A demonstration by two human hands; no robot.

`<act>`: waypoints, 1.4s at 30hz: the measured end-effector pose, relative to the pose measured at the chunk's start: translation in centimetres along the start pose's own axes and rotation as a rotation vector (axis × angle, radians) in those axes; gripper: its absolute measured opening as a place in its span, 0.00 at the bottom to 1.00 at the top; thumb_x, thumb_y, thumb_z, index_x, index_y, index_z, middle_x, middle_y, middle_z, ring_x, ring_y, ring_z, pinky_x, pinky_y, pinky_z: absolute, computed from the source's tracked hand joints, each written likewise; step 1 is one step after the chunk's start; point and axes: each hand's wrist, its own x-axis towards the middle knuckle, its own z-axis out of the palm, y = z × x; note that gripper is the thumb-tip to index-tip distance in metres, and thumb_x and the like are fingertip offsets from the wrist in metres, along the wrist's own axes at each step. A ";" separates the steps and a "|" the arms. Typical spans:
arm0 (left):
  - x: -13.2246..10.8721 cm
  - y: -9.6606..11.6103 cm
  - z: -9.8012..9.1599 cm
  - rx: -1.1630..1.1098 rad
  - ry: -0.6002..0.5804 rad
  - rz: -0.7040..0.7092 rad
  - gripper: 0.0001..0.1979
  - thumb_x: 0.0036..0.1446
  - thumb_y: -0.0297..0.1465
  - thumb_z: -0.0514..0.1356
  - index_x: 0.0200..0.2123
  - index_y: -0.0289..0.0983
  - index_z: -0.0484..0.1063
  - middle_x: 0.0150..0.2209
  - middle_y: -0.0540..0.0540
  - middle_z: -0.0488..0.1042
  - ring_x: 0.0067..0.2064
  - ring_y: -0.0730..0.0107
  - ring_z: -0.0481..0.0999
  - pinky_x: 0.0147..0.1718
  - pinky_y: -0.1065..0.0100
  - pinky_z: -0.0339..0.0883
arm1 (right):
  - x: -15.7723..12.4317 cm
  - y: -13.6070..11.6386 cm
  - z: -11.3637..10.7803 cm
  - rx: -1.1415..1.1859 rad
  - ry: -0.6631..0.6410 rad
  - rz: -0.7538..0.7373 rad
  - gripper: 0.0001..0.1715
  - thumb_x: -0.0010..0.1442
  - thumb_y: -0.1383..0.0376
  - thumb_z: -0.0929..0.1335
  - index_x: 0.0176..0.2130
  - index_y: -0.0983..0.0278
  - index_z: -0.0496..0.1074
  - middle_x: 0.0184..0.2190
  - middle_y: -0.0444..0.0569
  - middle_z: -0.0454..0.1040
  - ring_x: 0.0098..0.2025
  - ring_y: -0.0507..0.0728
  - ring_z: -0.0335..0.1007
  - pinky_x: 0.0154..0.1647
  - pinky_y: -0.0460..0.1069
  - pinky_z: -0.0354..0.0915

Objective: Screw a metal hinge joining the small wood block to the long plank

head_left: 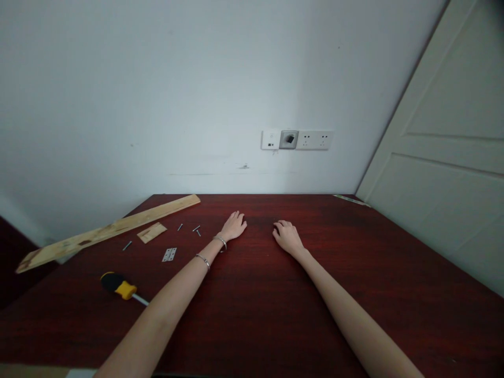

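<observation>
My left hand (pixel 233 226) lies palm down on the dark red tabletop (pixel 252 304), fingers stretched forward and holding nothing. Across from it, my right hand (pixel 289 237) rests flat on the same surface, its fingers loosely spread and slightly bent, also without anything in it. Left of my left hand are several loose screws (pixel 196 229). A metal hinge (pixel 169 254) lies nearer to me, beside my left forearm. Farther left sits a small wooden piece (pixel 151 232). A black and yellow screwdriver (pixel 124 289) points toward my left forearm, which hides its tip.
A long wooden board (pixel 114 227) lies diagonally at the left, its near end jutting past the table edge. Behind the table is a white wall (pixel 212 94) with sockets (pixel 314 140). A white door (pixel 449 136) stands at the right. A thin strip (pixel 352 200) lies at the far right edge.
</observation>
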 end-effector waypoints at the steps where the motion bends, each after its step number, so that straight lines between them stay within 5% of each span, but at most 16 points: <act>1: 0.0 0.0 0.1 -0.001 0.007 -0.001 0.25 0.64 0.37 0.43 0.59 0.30 0.57 0.64 0.35 0.54 0.66 0.56 0.49 0.63 0.59 0.46 | 0.0 0.0 0.1 -0.002 0.000 -0.001 0.22 0.63 0.64 0.58 0.52 0.67 0.70 0.54 0.58 0.68 0.56 0.62 0.61 0.55 0.55 0.58; 23: -0.2 0.2 0.7 -0.019 0.042 -0.005 0.26 0.64 0.38 0.42 0.59 0.29 0.59 0.64 0.36 0.55 0.66 0.57 0.51 0.63 0.60 0.45 | 0.1 1.8 2.3 -0.044 0.013 -0.077 0.25 0.63 0.63 0.57 0.54 0.70 0.69 0.57 0.59 0.66 0.60 0.64 0.60 0.57 0.56 0.59; 42: 0.0 0.0 1.2 -0.045 0.061 0.003 0.26 0.63 0.38 0.43 0.59 0.30 0.59 0.63 0.36 0.56 0.65 0.56 0.52 0.62 0.58 0.47 | 0.0 1.1 1.7 -0.074 0.038 -0.064 0.24 0.62 0.64 0.57 0.51 0.69 0.71 0.55 0.58 0.69 0.56 0.64 0.63 0.54 0.55 0.61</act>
